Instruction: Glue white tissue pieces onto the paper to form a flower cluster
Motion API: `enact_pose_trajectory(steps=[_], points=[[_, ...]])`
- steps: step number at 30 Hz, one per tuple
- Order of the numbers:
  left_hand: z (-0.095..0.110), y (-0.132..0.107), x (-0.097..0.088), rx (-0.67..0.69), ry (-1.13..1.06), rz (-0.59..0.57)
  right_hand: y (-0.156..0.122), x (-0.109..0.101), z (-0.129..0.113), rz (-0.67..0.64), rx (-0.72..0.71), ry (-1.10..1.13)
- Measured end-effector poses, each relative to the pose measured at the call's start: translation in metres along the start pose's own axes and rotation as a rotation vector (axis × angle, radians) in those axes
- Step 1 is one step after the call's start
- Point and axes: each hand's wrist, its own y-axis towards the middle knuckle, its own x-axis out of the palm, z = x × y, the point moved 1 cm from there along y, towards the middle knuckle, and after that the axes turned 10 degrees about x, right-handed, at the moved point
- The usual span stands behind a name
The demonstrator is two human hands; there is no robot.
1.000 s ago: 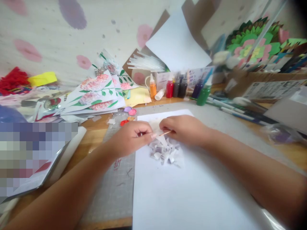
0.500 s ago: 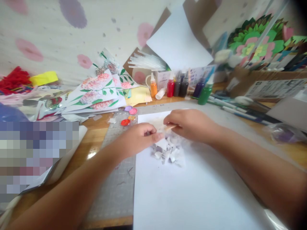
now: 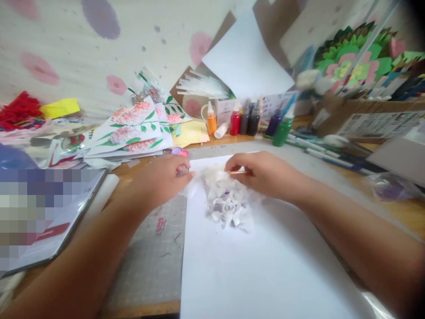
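Note:
A thin wooden stick [image 3: 237,172] is pinched in my right hand [image 3: 262,170], whose fingers curl over the far side of a heap of small white paper pieces [image 3: 229,201]. The stick's tip points left over the heap. The heap sits on a large white sheet [image 3: 252,266], and a faint purple spot shows among the curled pieces. My left hand [image 3: 162,177] is left of the heap, above the sheet's edge, with thumb and fingers drawn together. A pale, blurred scrap [image 3: 189,189] appears just under its fingertips; whether they grip it is unclear.
Purple and pink paint dabs [image 3: 181,152] show behind my left hand. A grey cutting mat [image 3: 149,261] lies under the sheet. Paint bottles [image 3: 245,118] line the back, beside flower pictures [image 3: 133,128]. A tablet [image 3: 63,235] is at left; a cardboard box [image 3: 375,119] stands right.
My left hand has moved left, away from the paper heap, toward the paint dabs, uncovering more of the heap. My right hand stays nearly in place with the stick.

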Motion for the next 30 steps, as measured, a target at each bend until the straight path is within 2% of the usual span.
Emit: enact_pose_trajectory(steps=[1, 4, 8, 12, 15, 18, 23, 25, 28, 30], points=[[0.008, 0.0, 0.004, 0.009, 0.118, -0.019, 0.0, 0.0, 0.0, -0.002, -0.002, 0.006], [0.032, -0.001, 0.023, 0.192, 0.128, -0.219, 0.0, -0.003, 0.0, 0.017, 0.012, 0.022], [0.039, -0.001, 0.039, 0.18, 0.067, -0.266, -0.001, -0.013, 0.002, 0.081, 0.057, 0.046], [0.032, -0.002, 0.037, 0.16, -0.051, -0.308, -0.004, -0.017, 0.003, 0.071, 0.081, 0.089], [0.03, -0.002, 0.032, 0.206, -0.086, -0.386, -0.006, -0.012, 0.0, 0.021, 0.088, 0.073], [0.029, -0.002, 0.026, 0.294, -0.085, -0.451, -0.007, -0.002, -0.006, -0.072, 0.108, 0.051], [0.032, -0.004, 0.023, 0.389, -0.016, -0.449, -0.009, 0.011, -0.014, -0.259, 0.169, 0.055], [0.034, -0.006, 0.024, 0.445, 0.037, -0.448, -0.008, 0.012, -0.015, -0.25, 0.225, 0.006], [0.038, -0.008, 0.025, 0.525, 0.082, -0.479, -0.003, 0.01, -0.014, -0.147, 0.284, -0.033], [0.038, -0.008, 0.024, 0.521, 0.082, -0.488, -0.001, 0.01, -0.014, -0.118, 0.296, -0.036]])
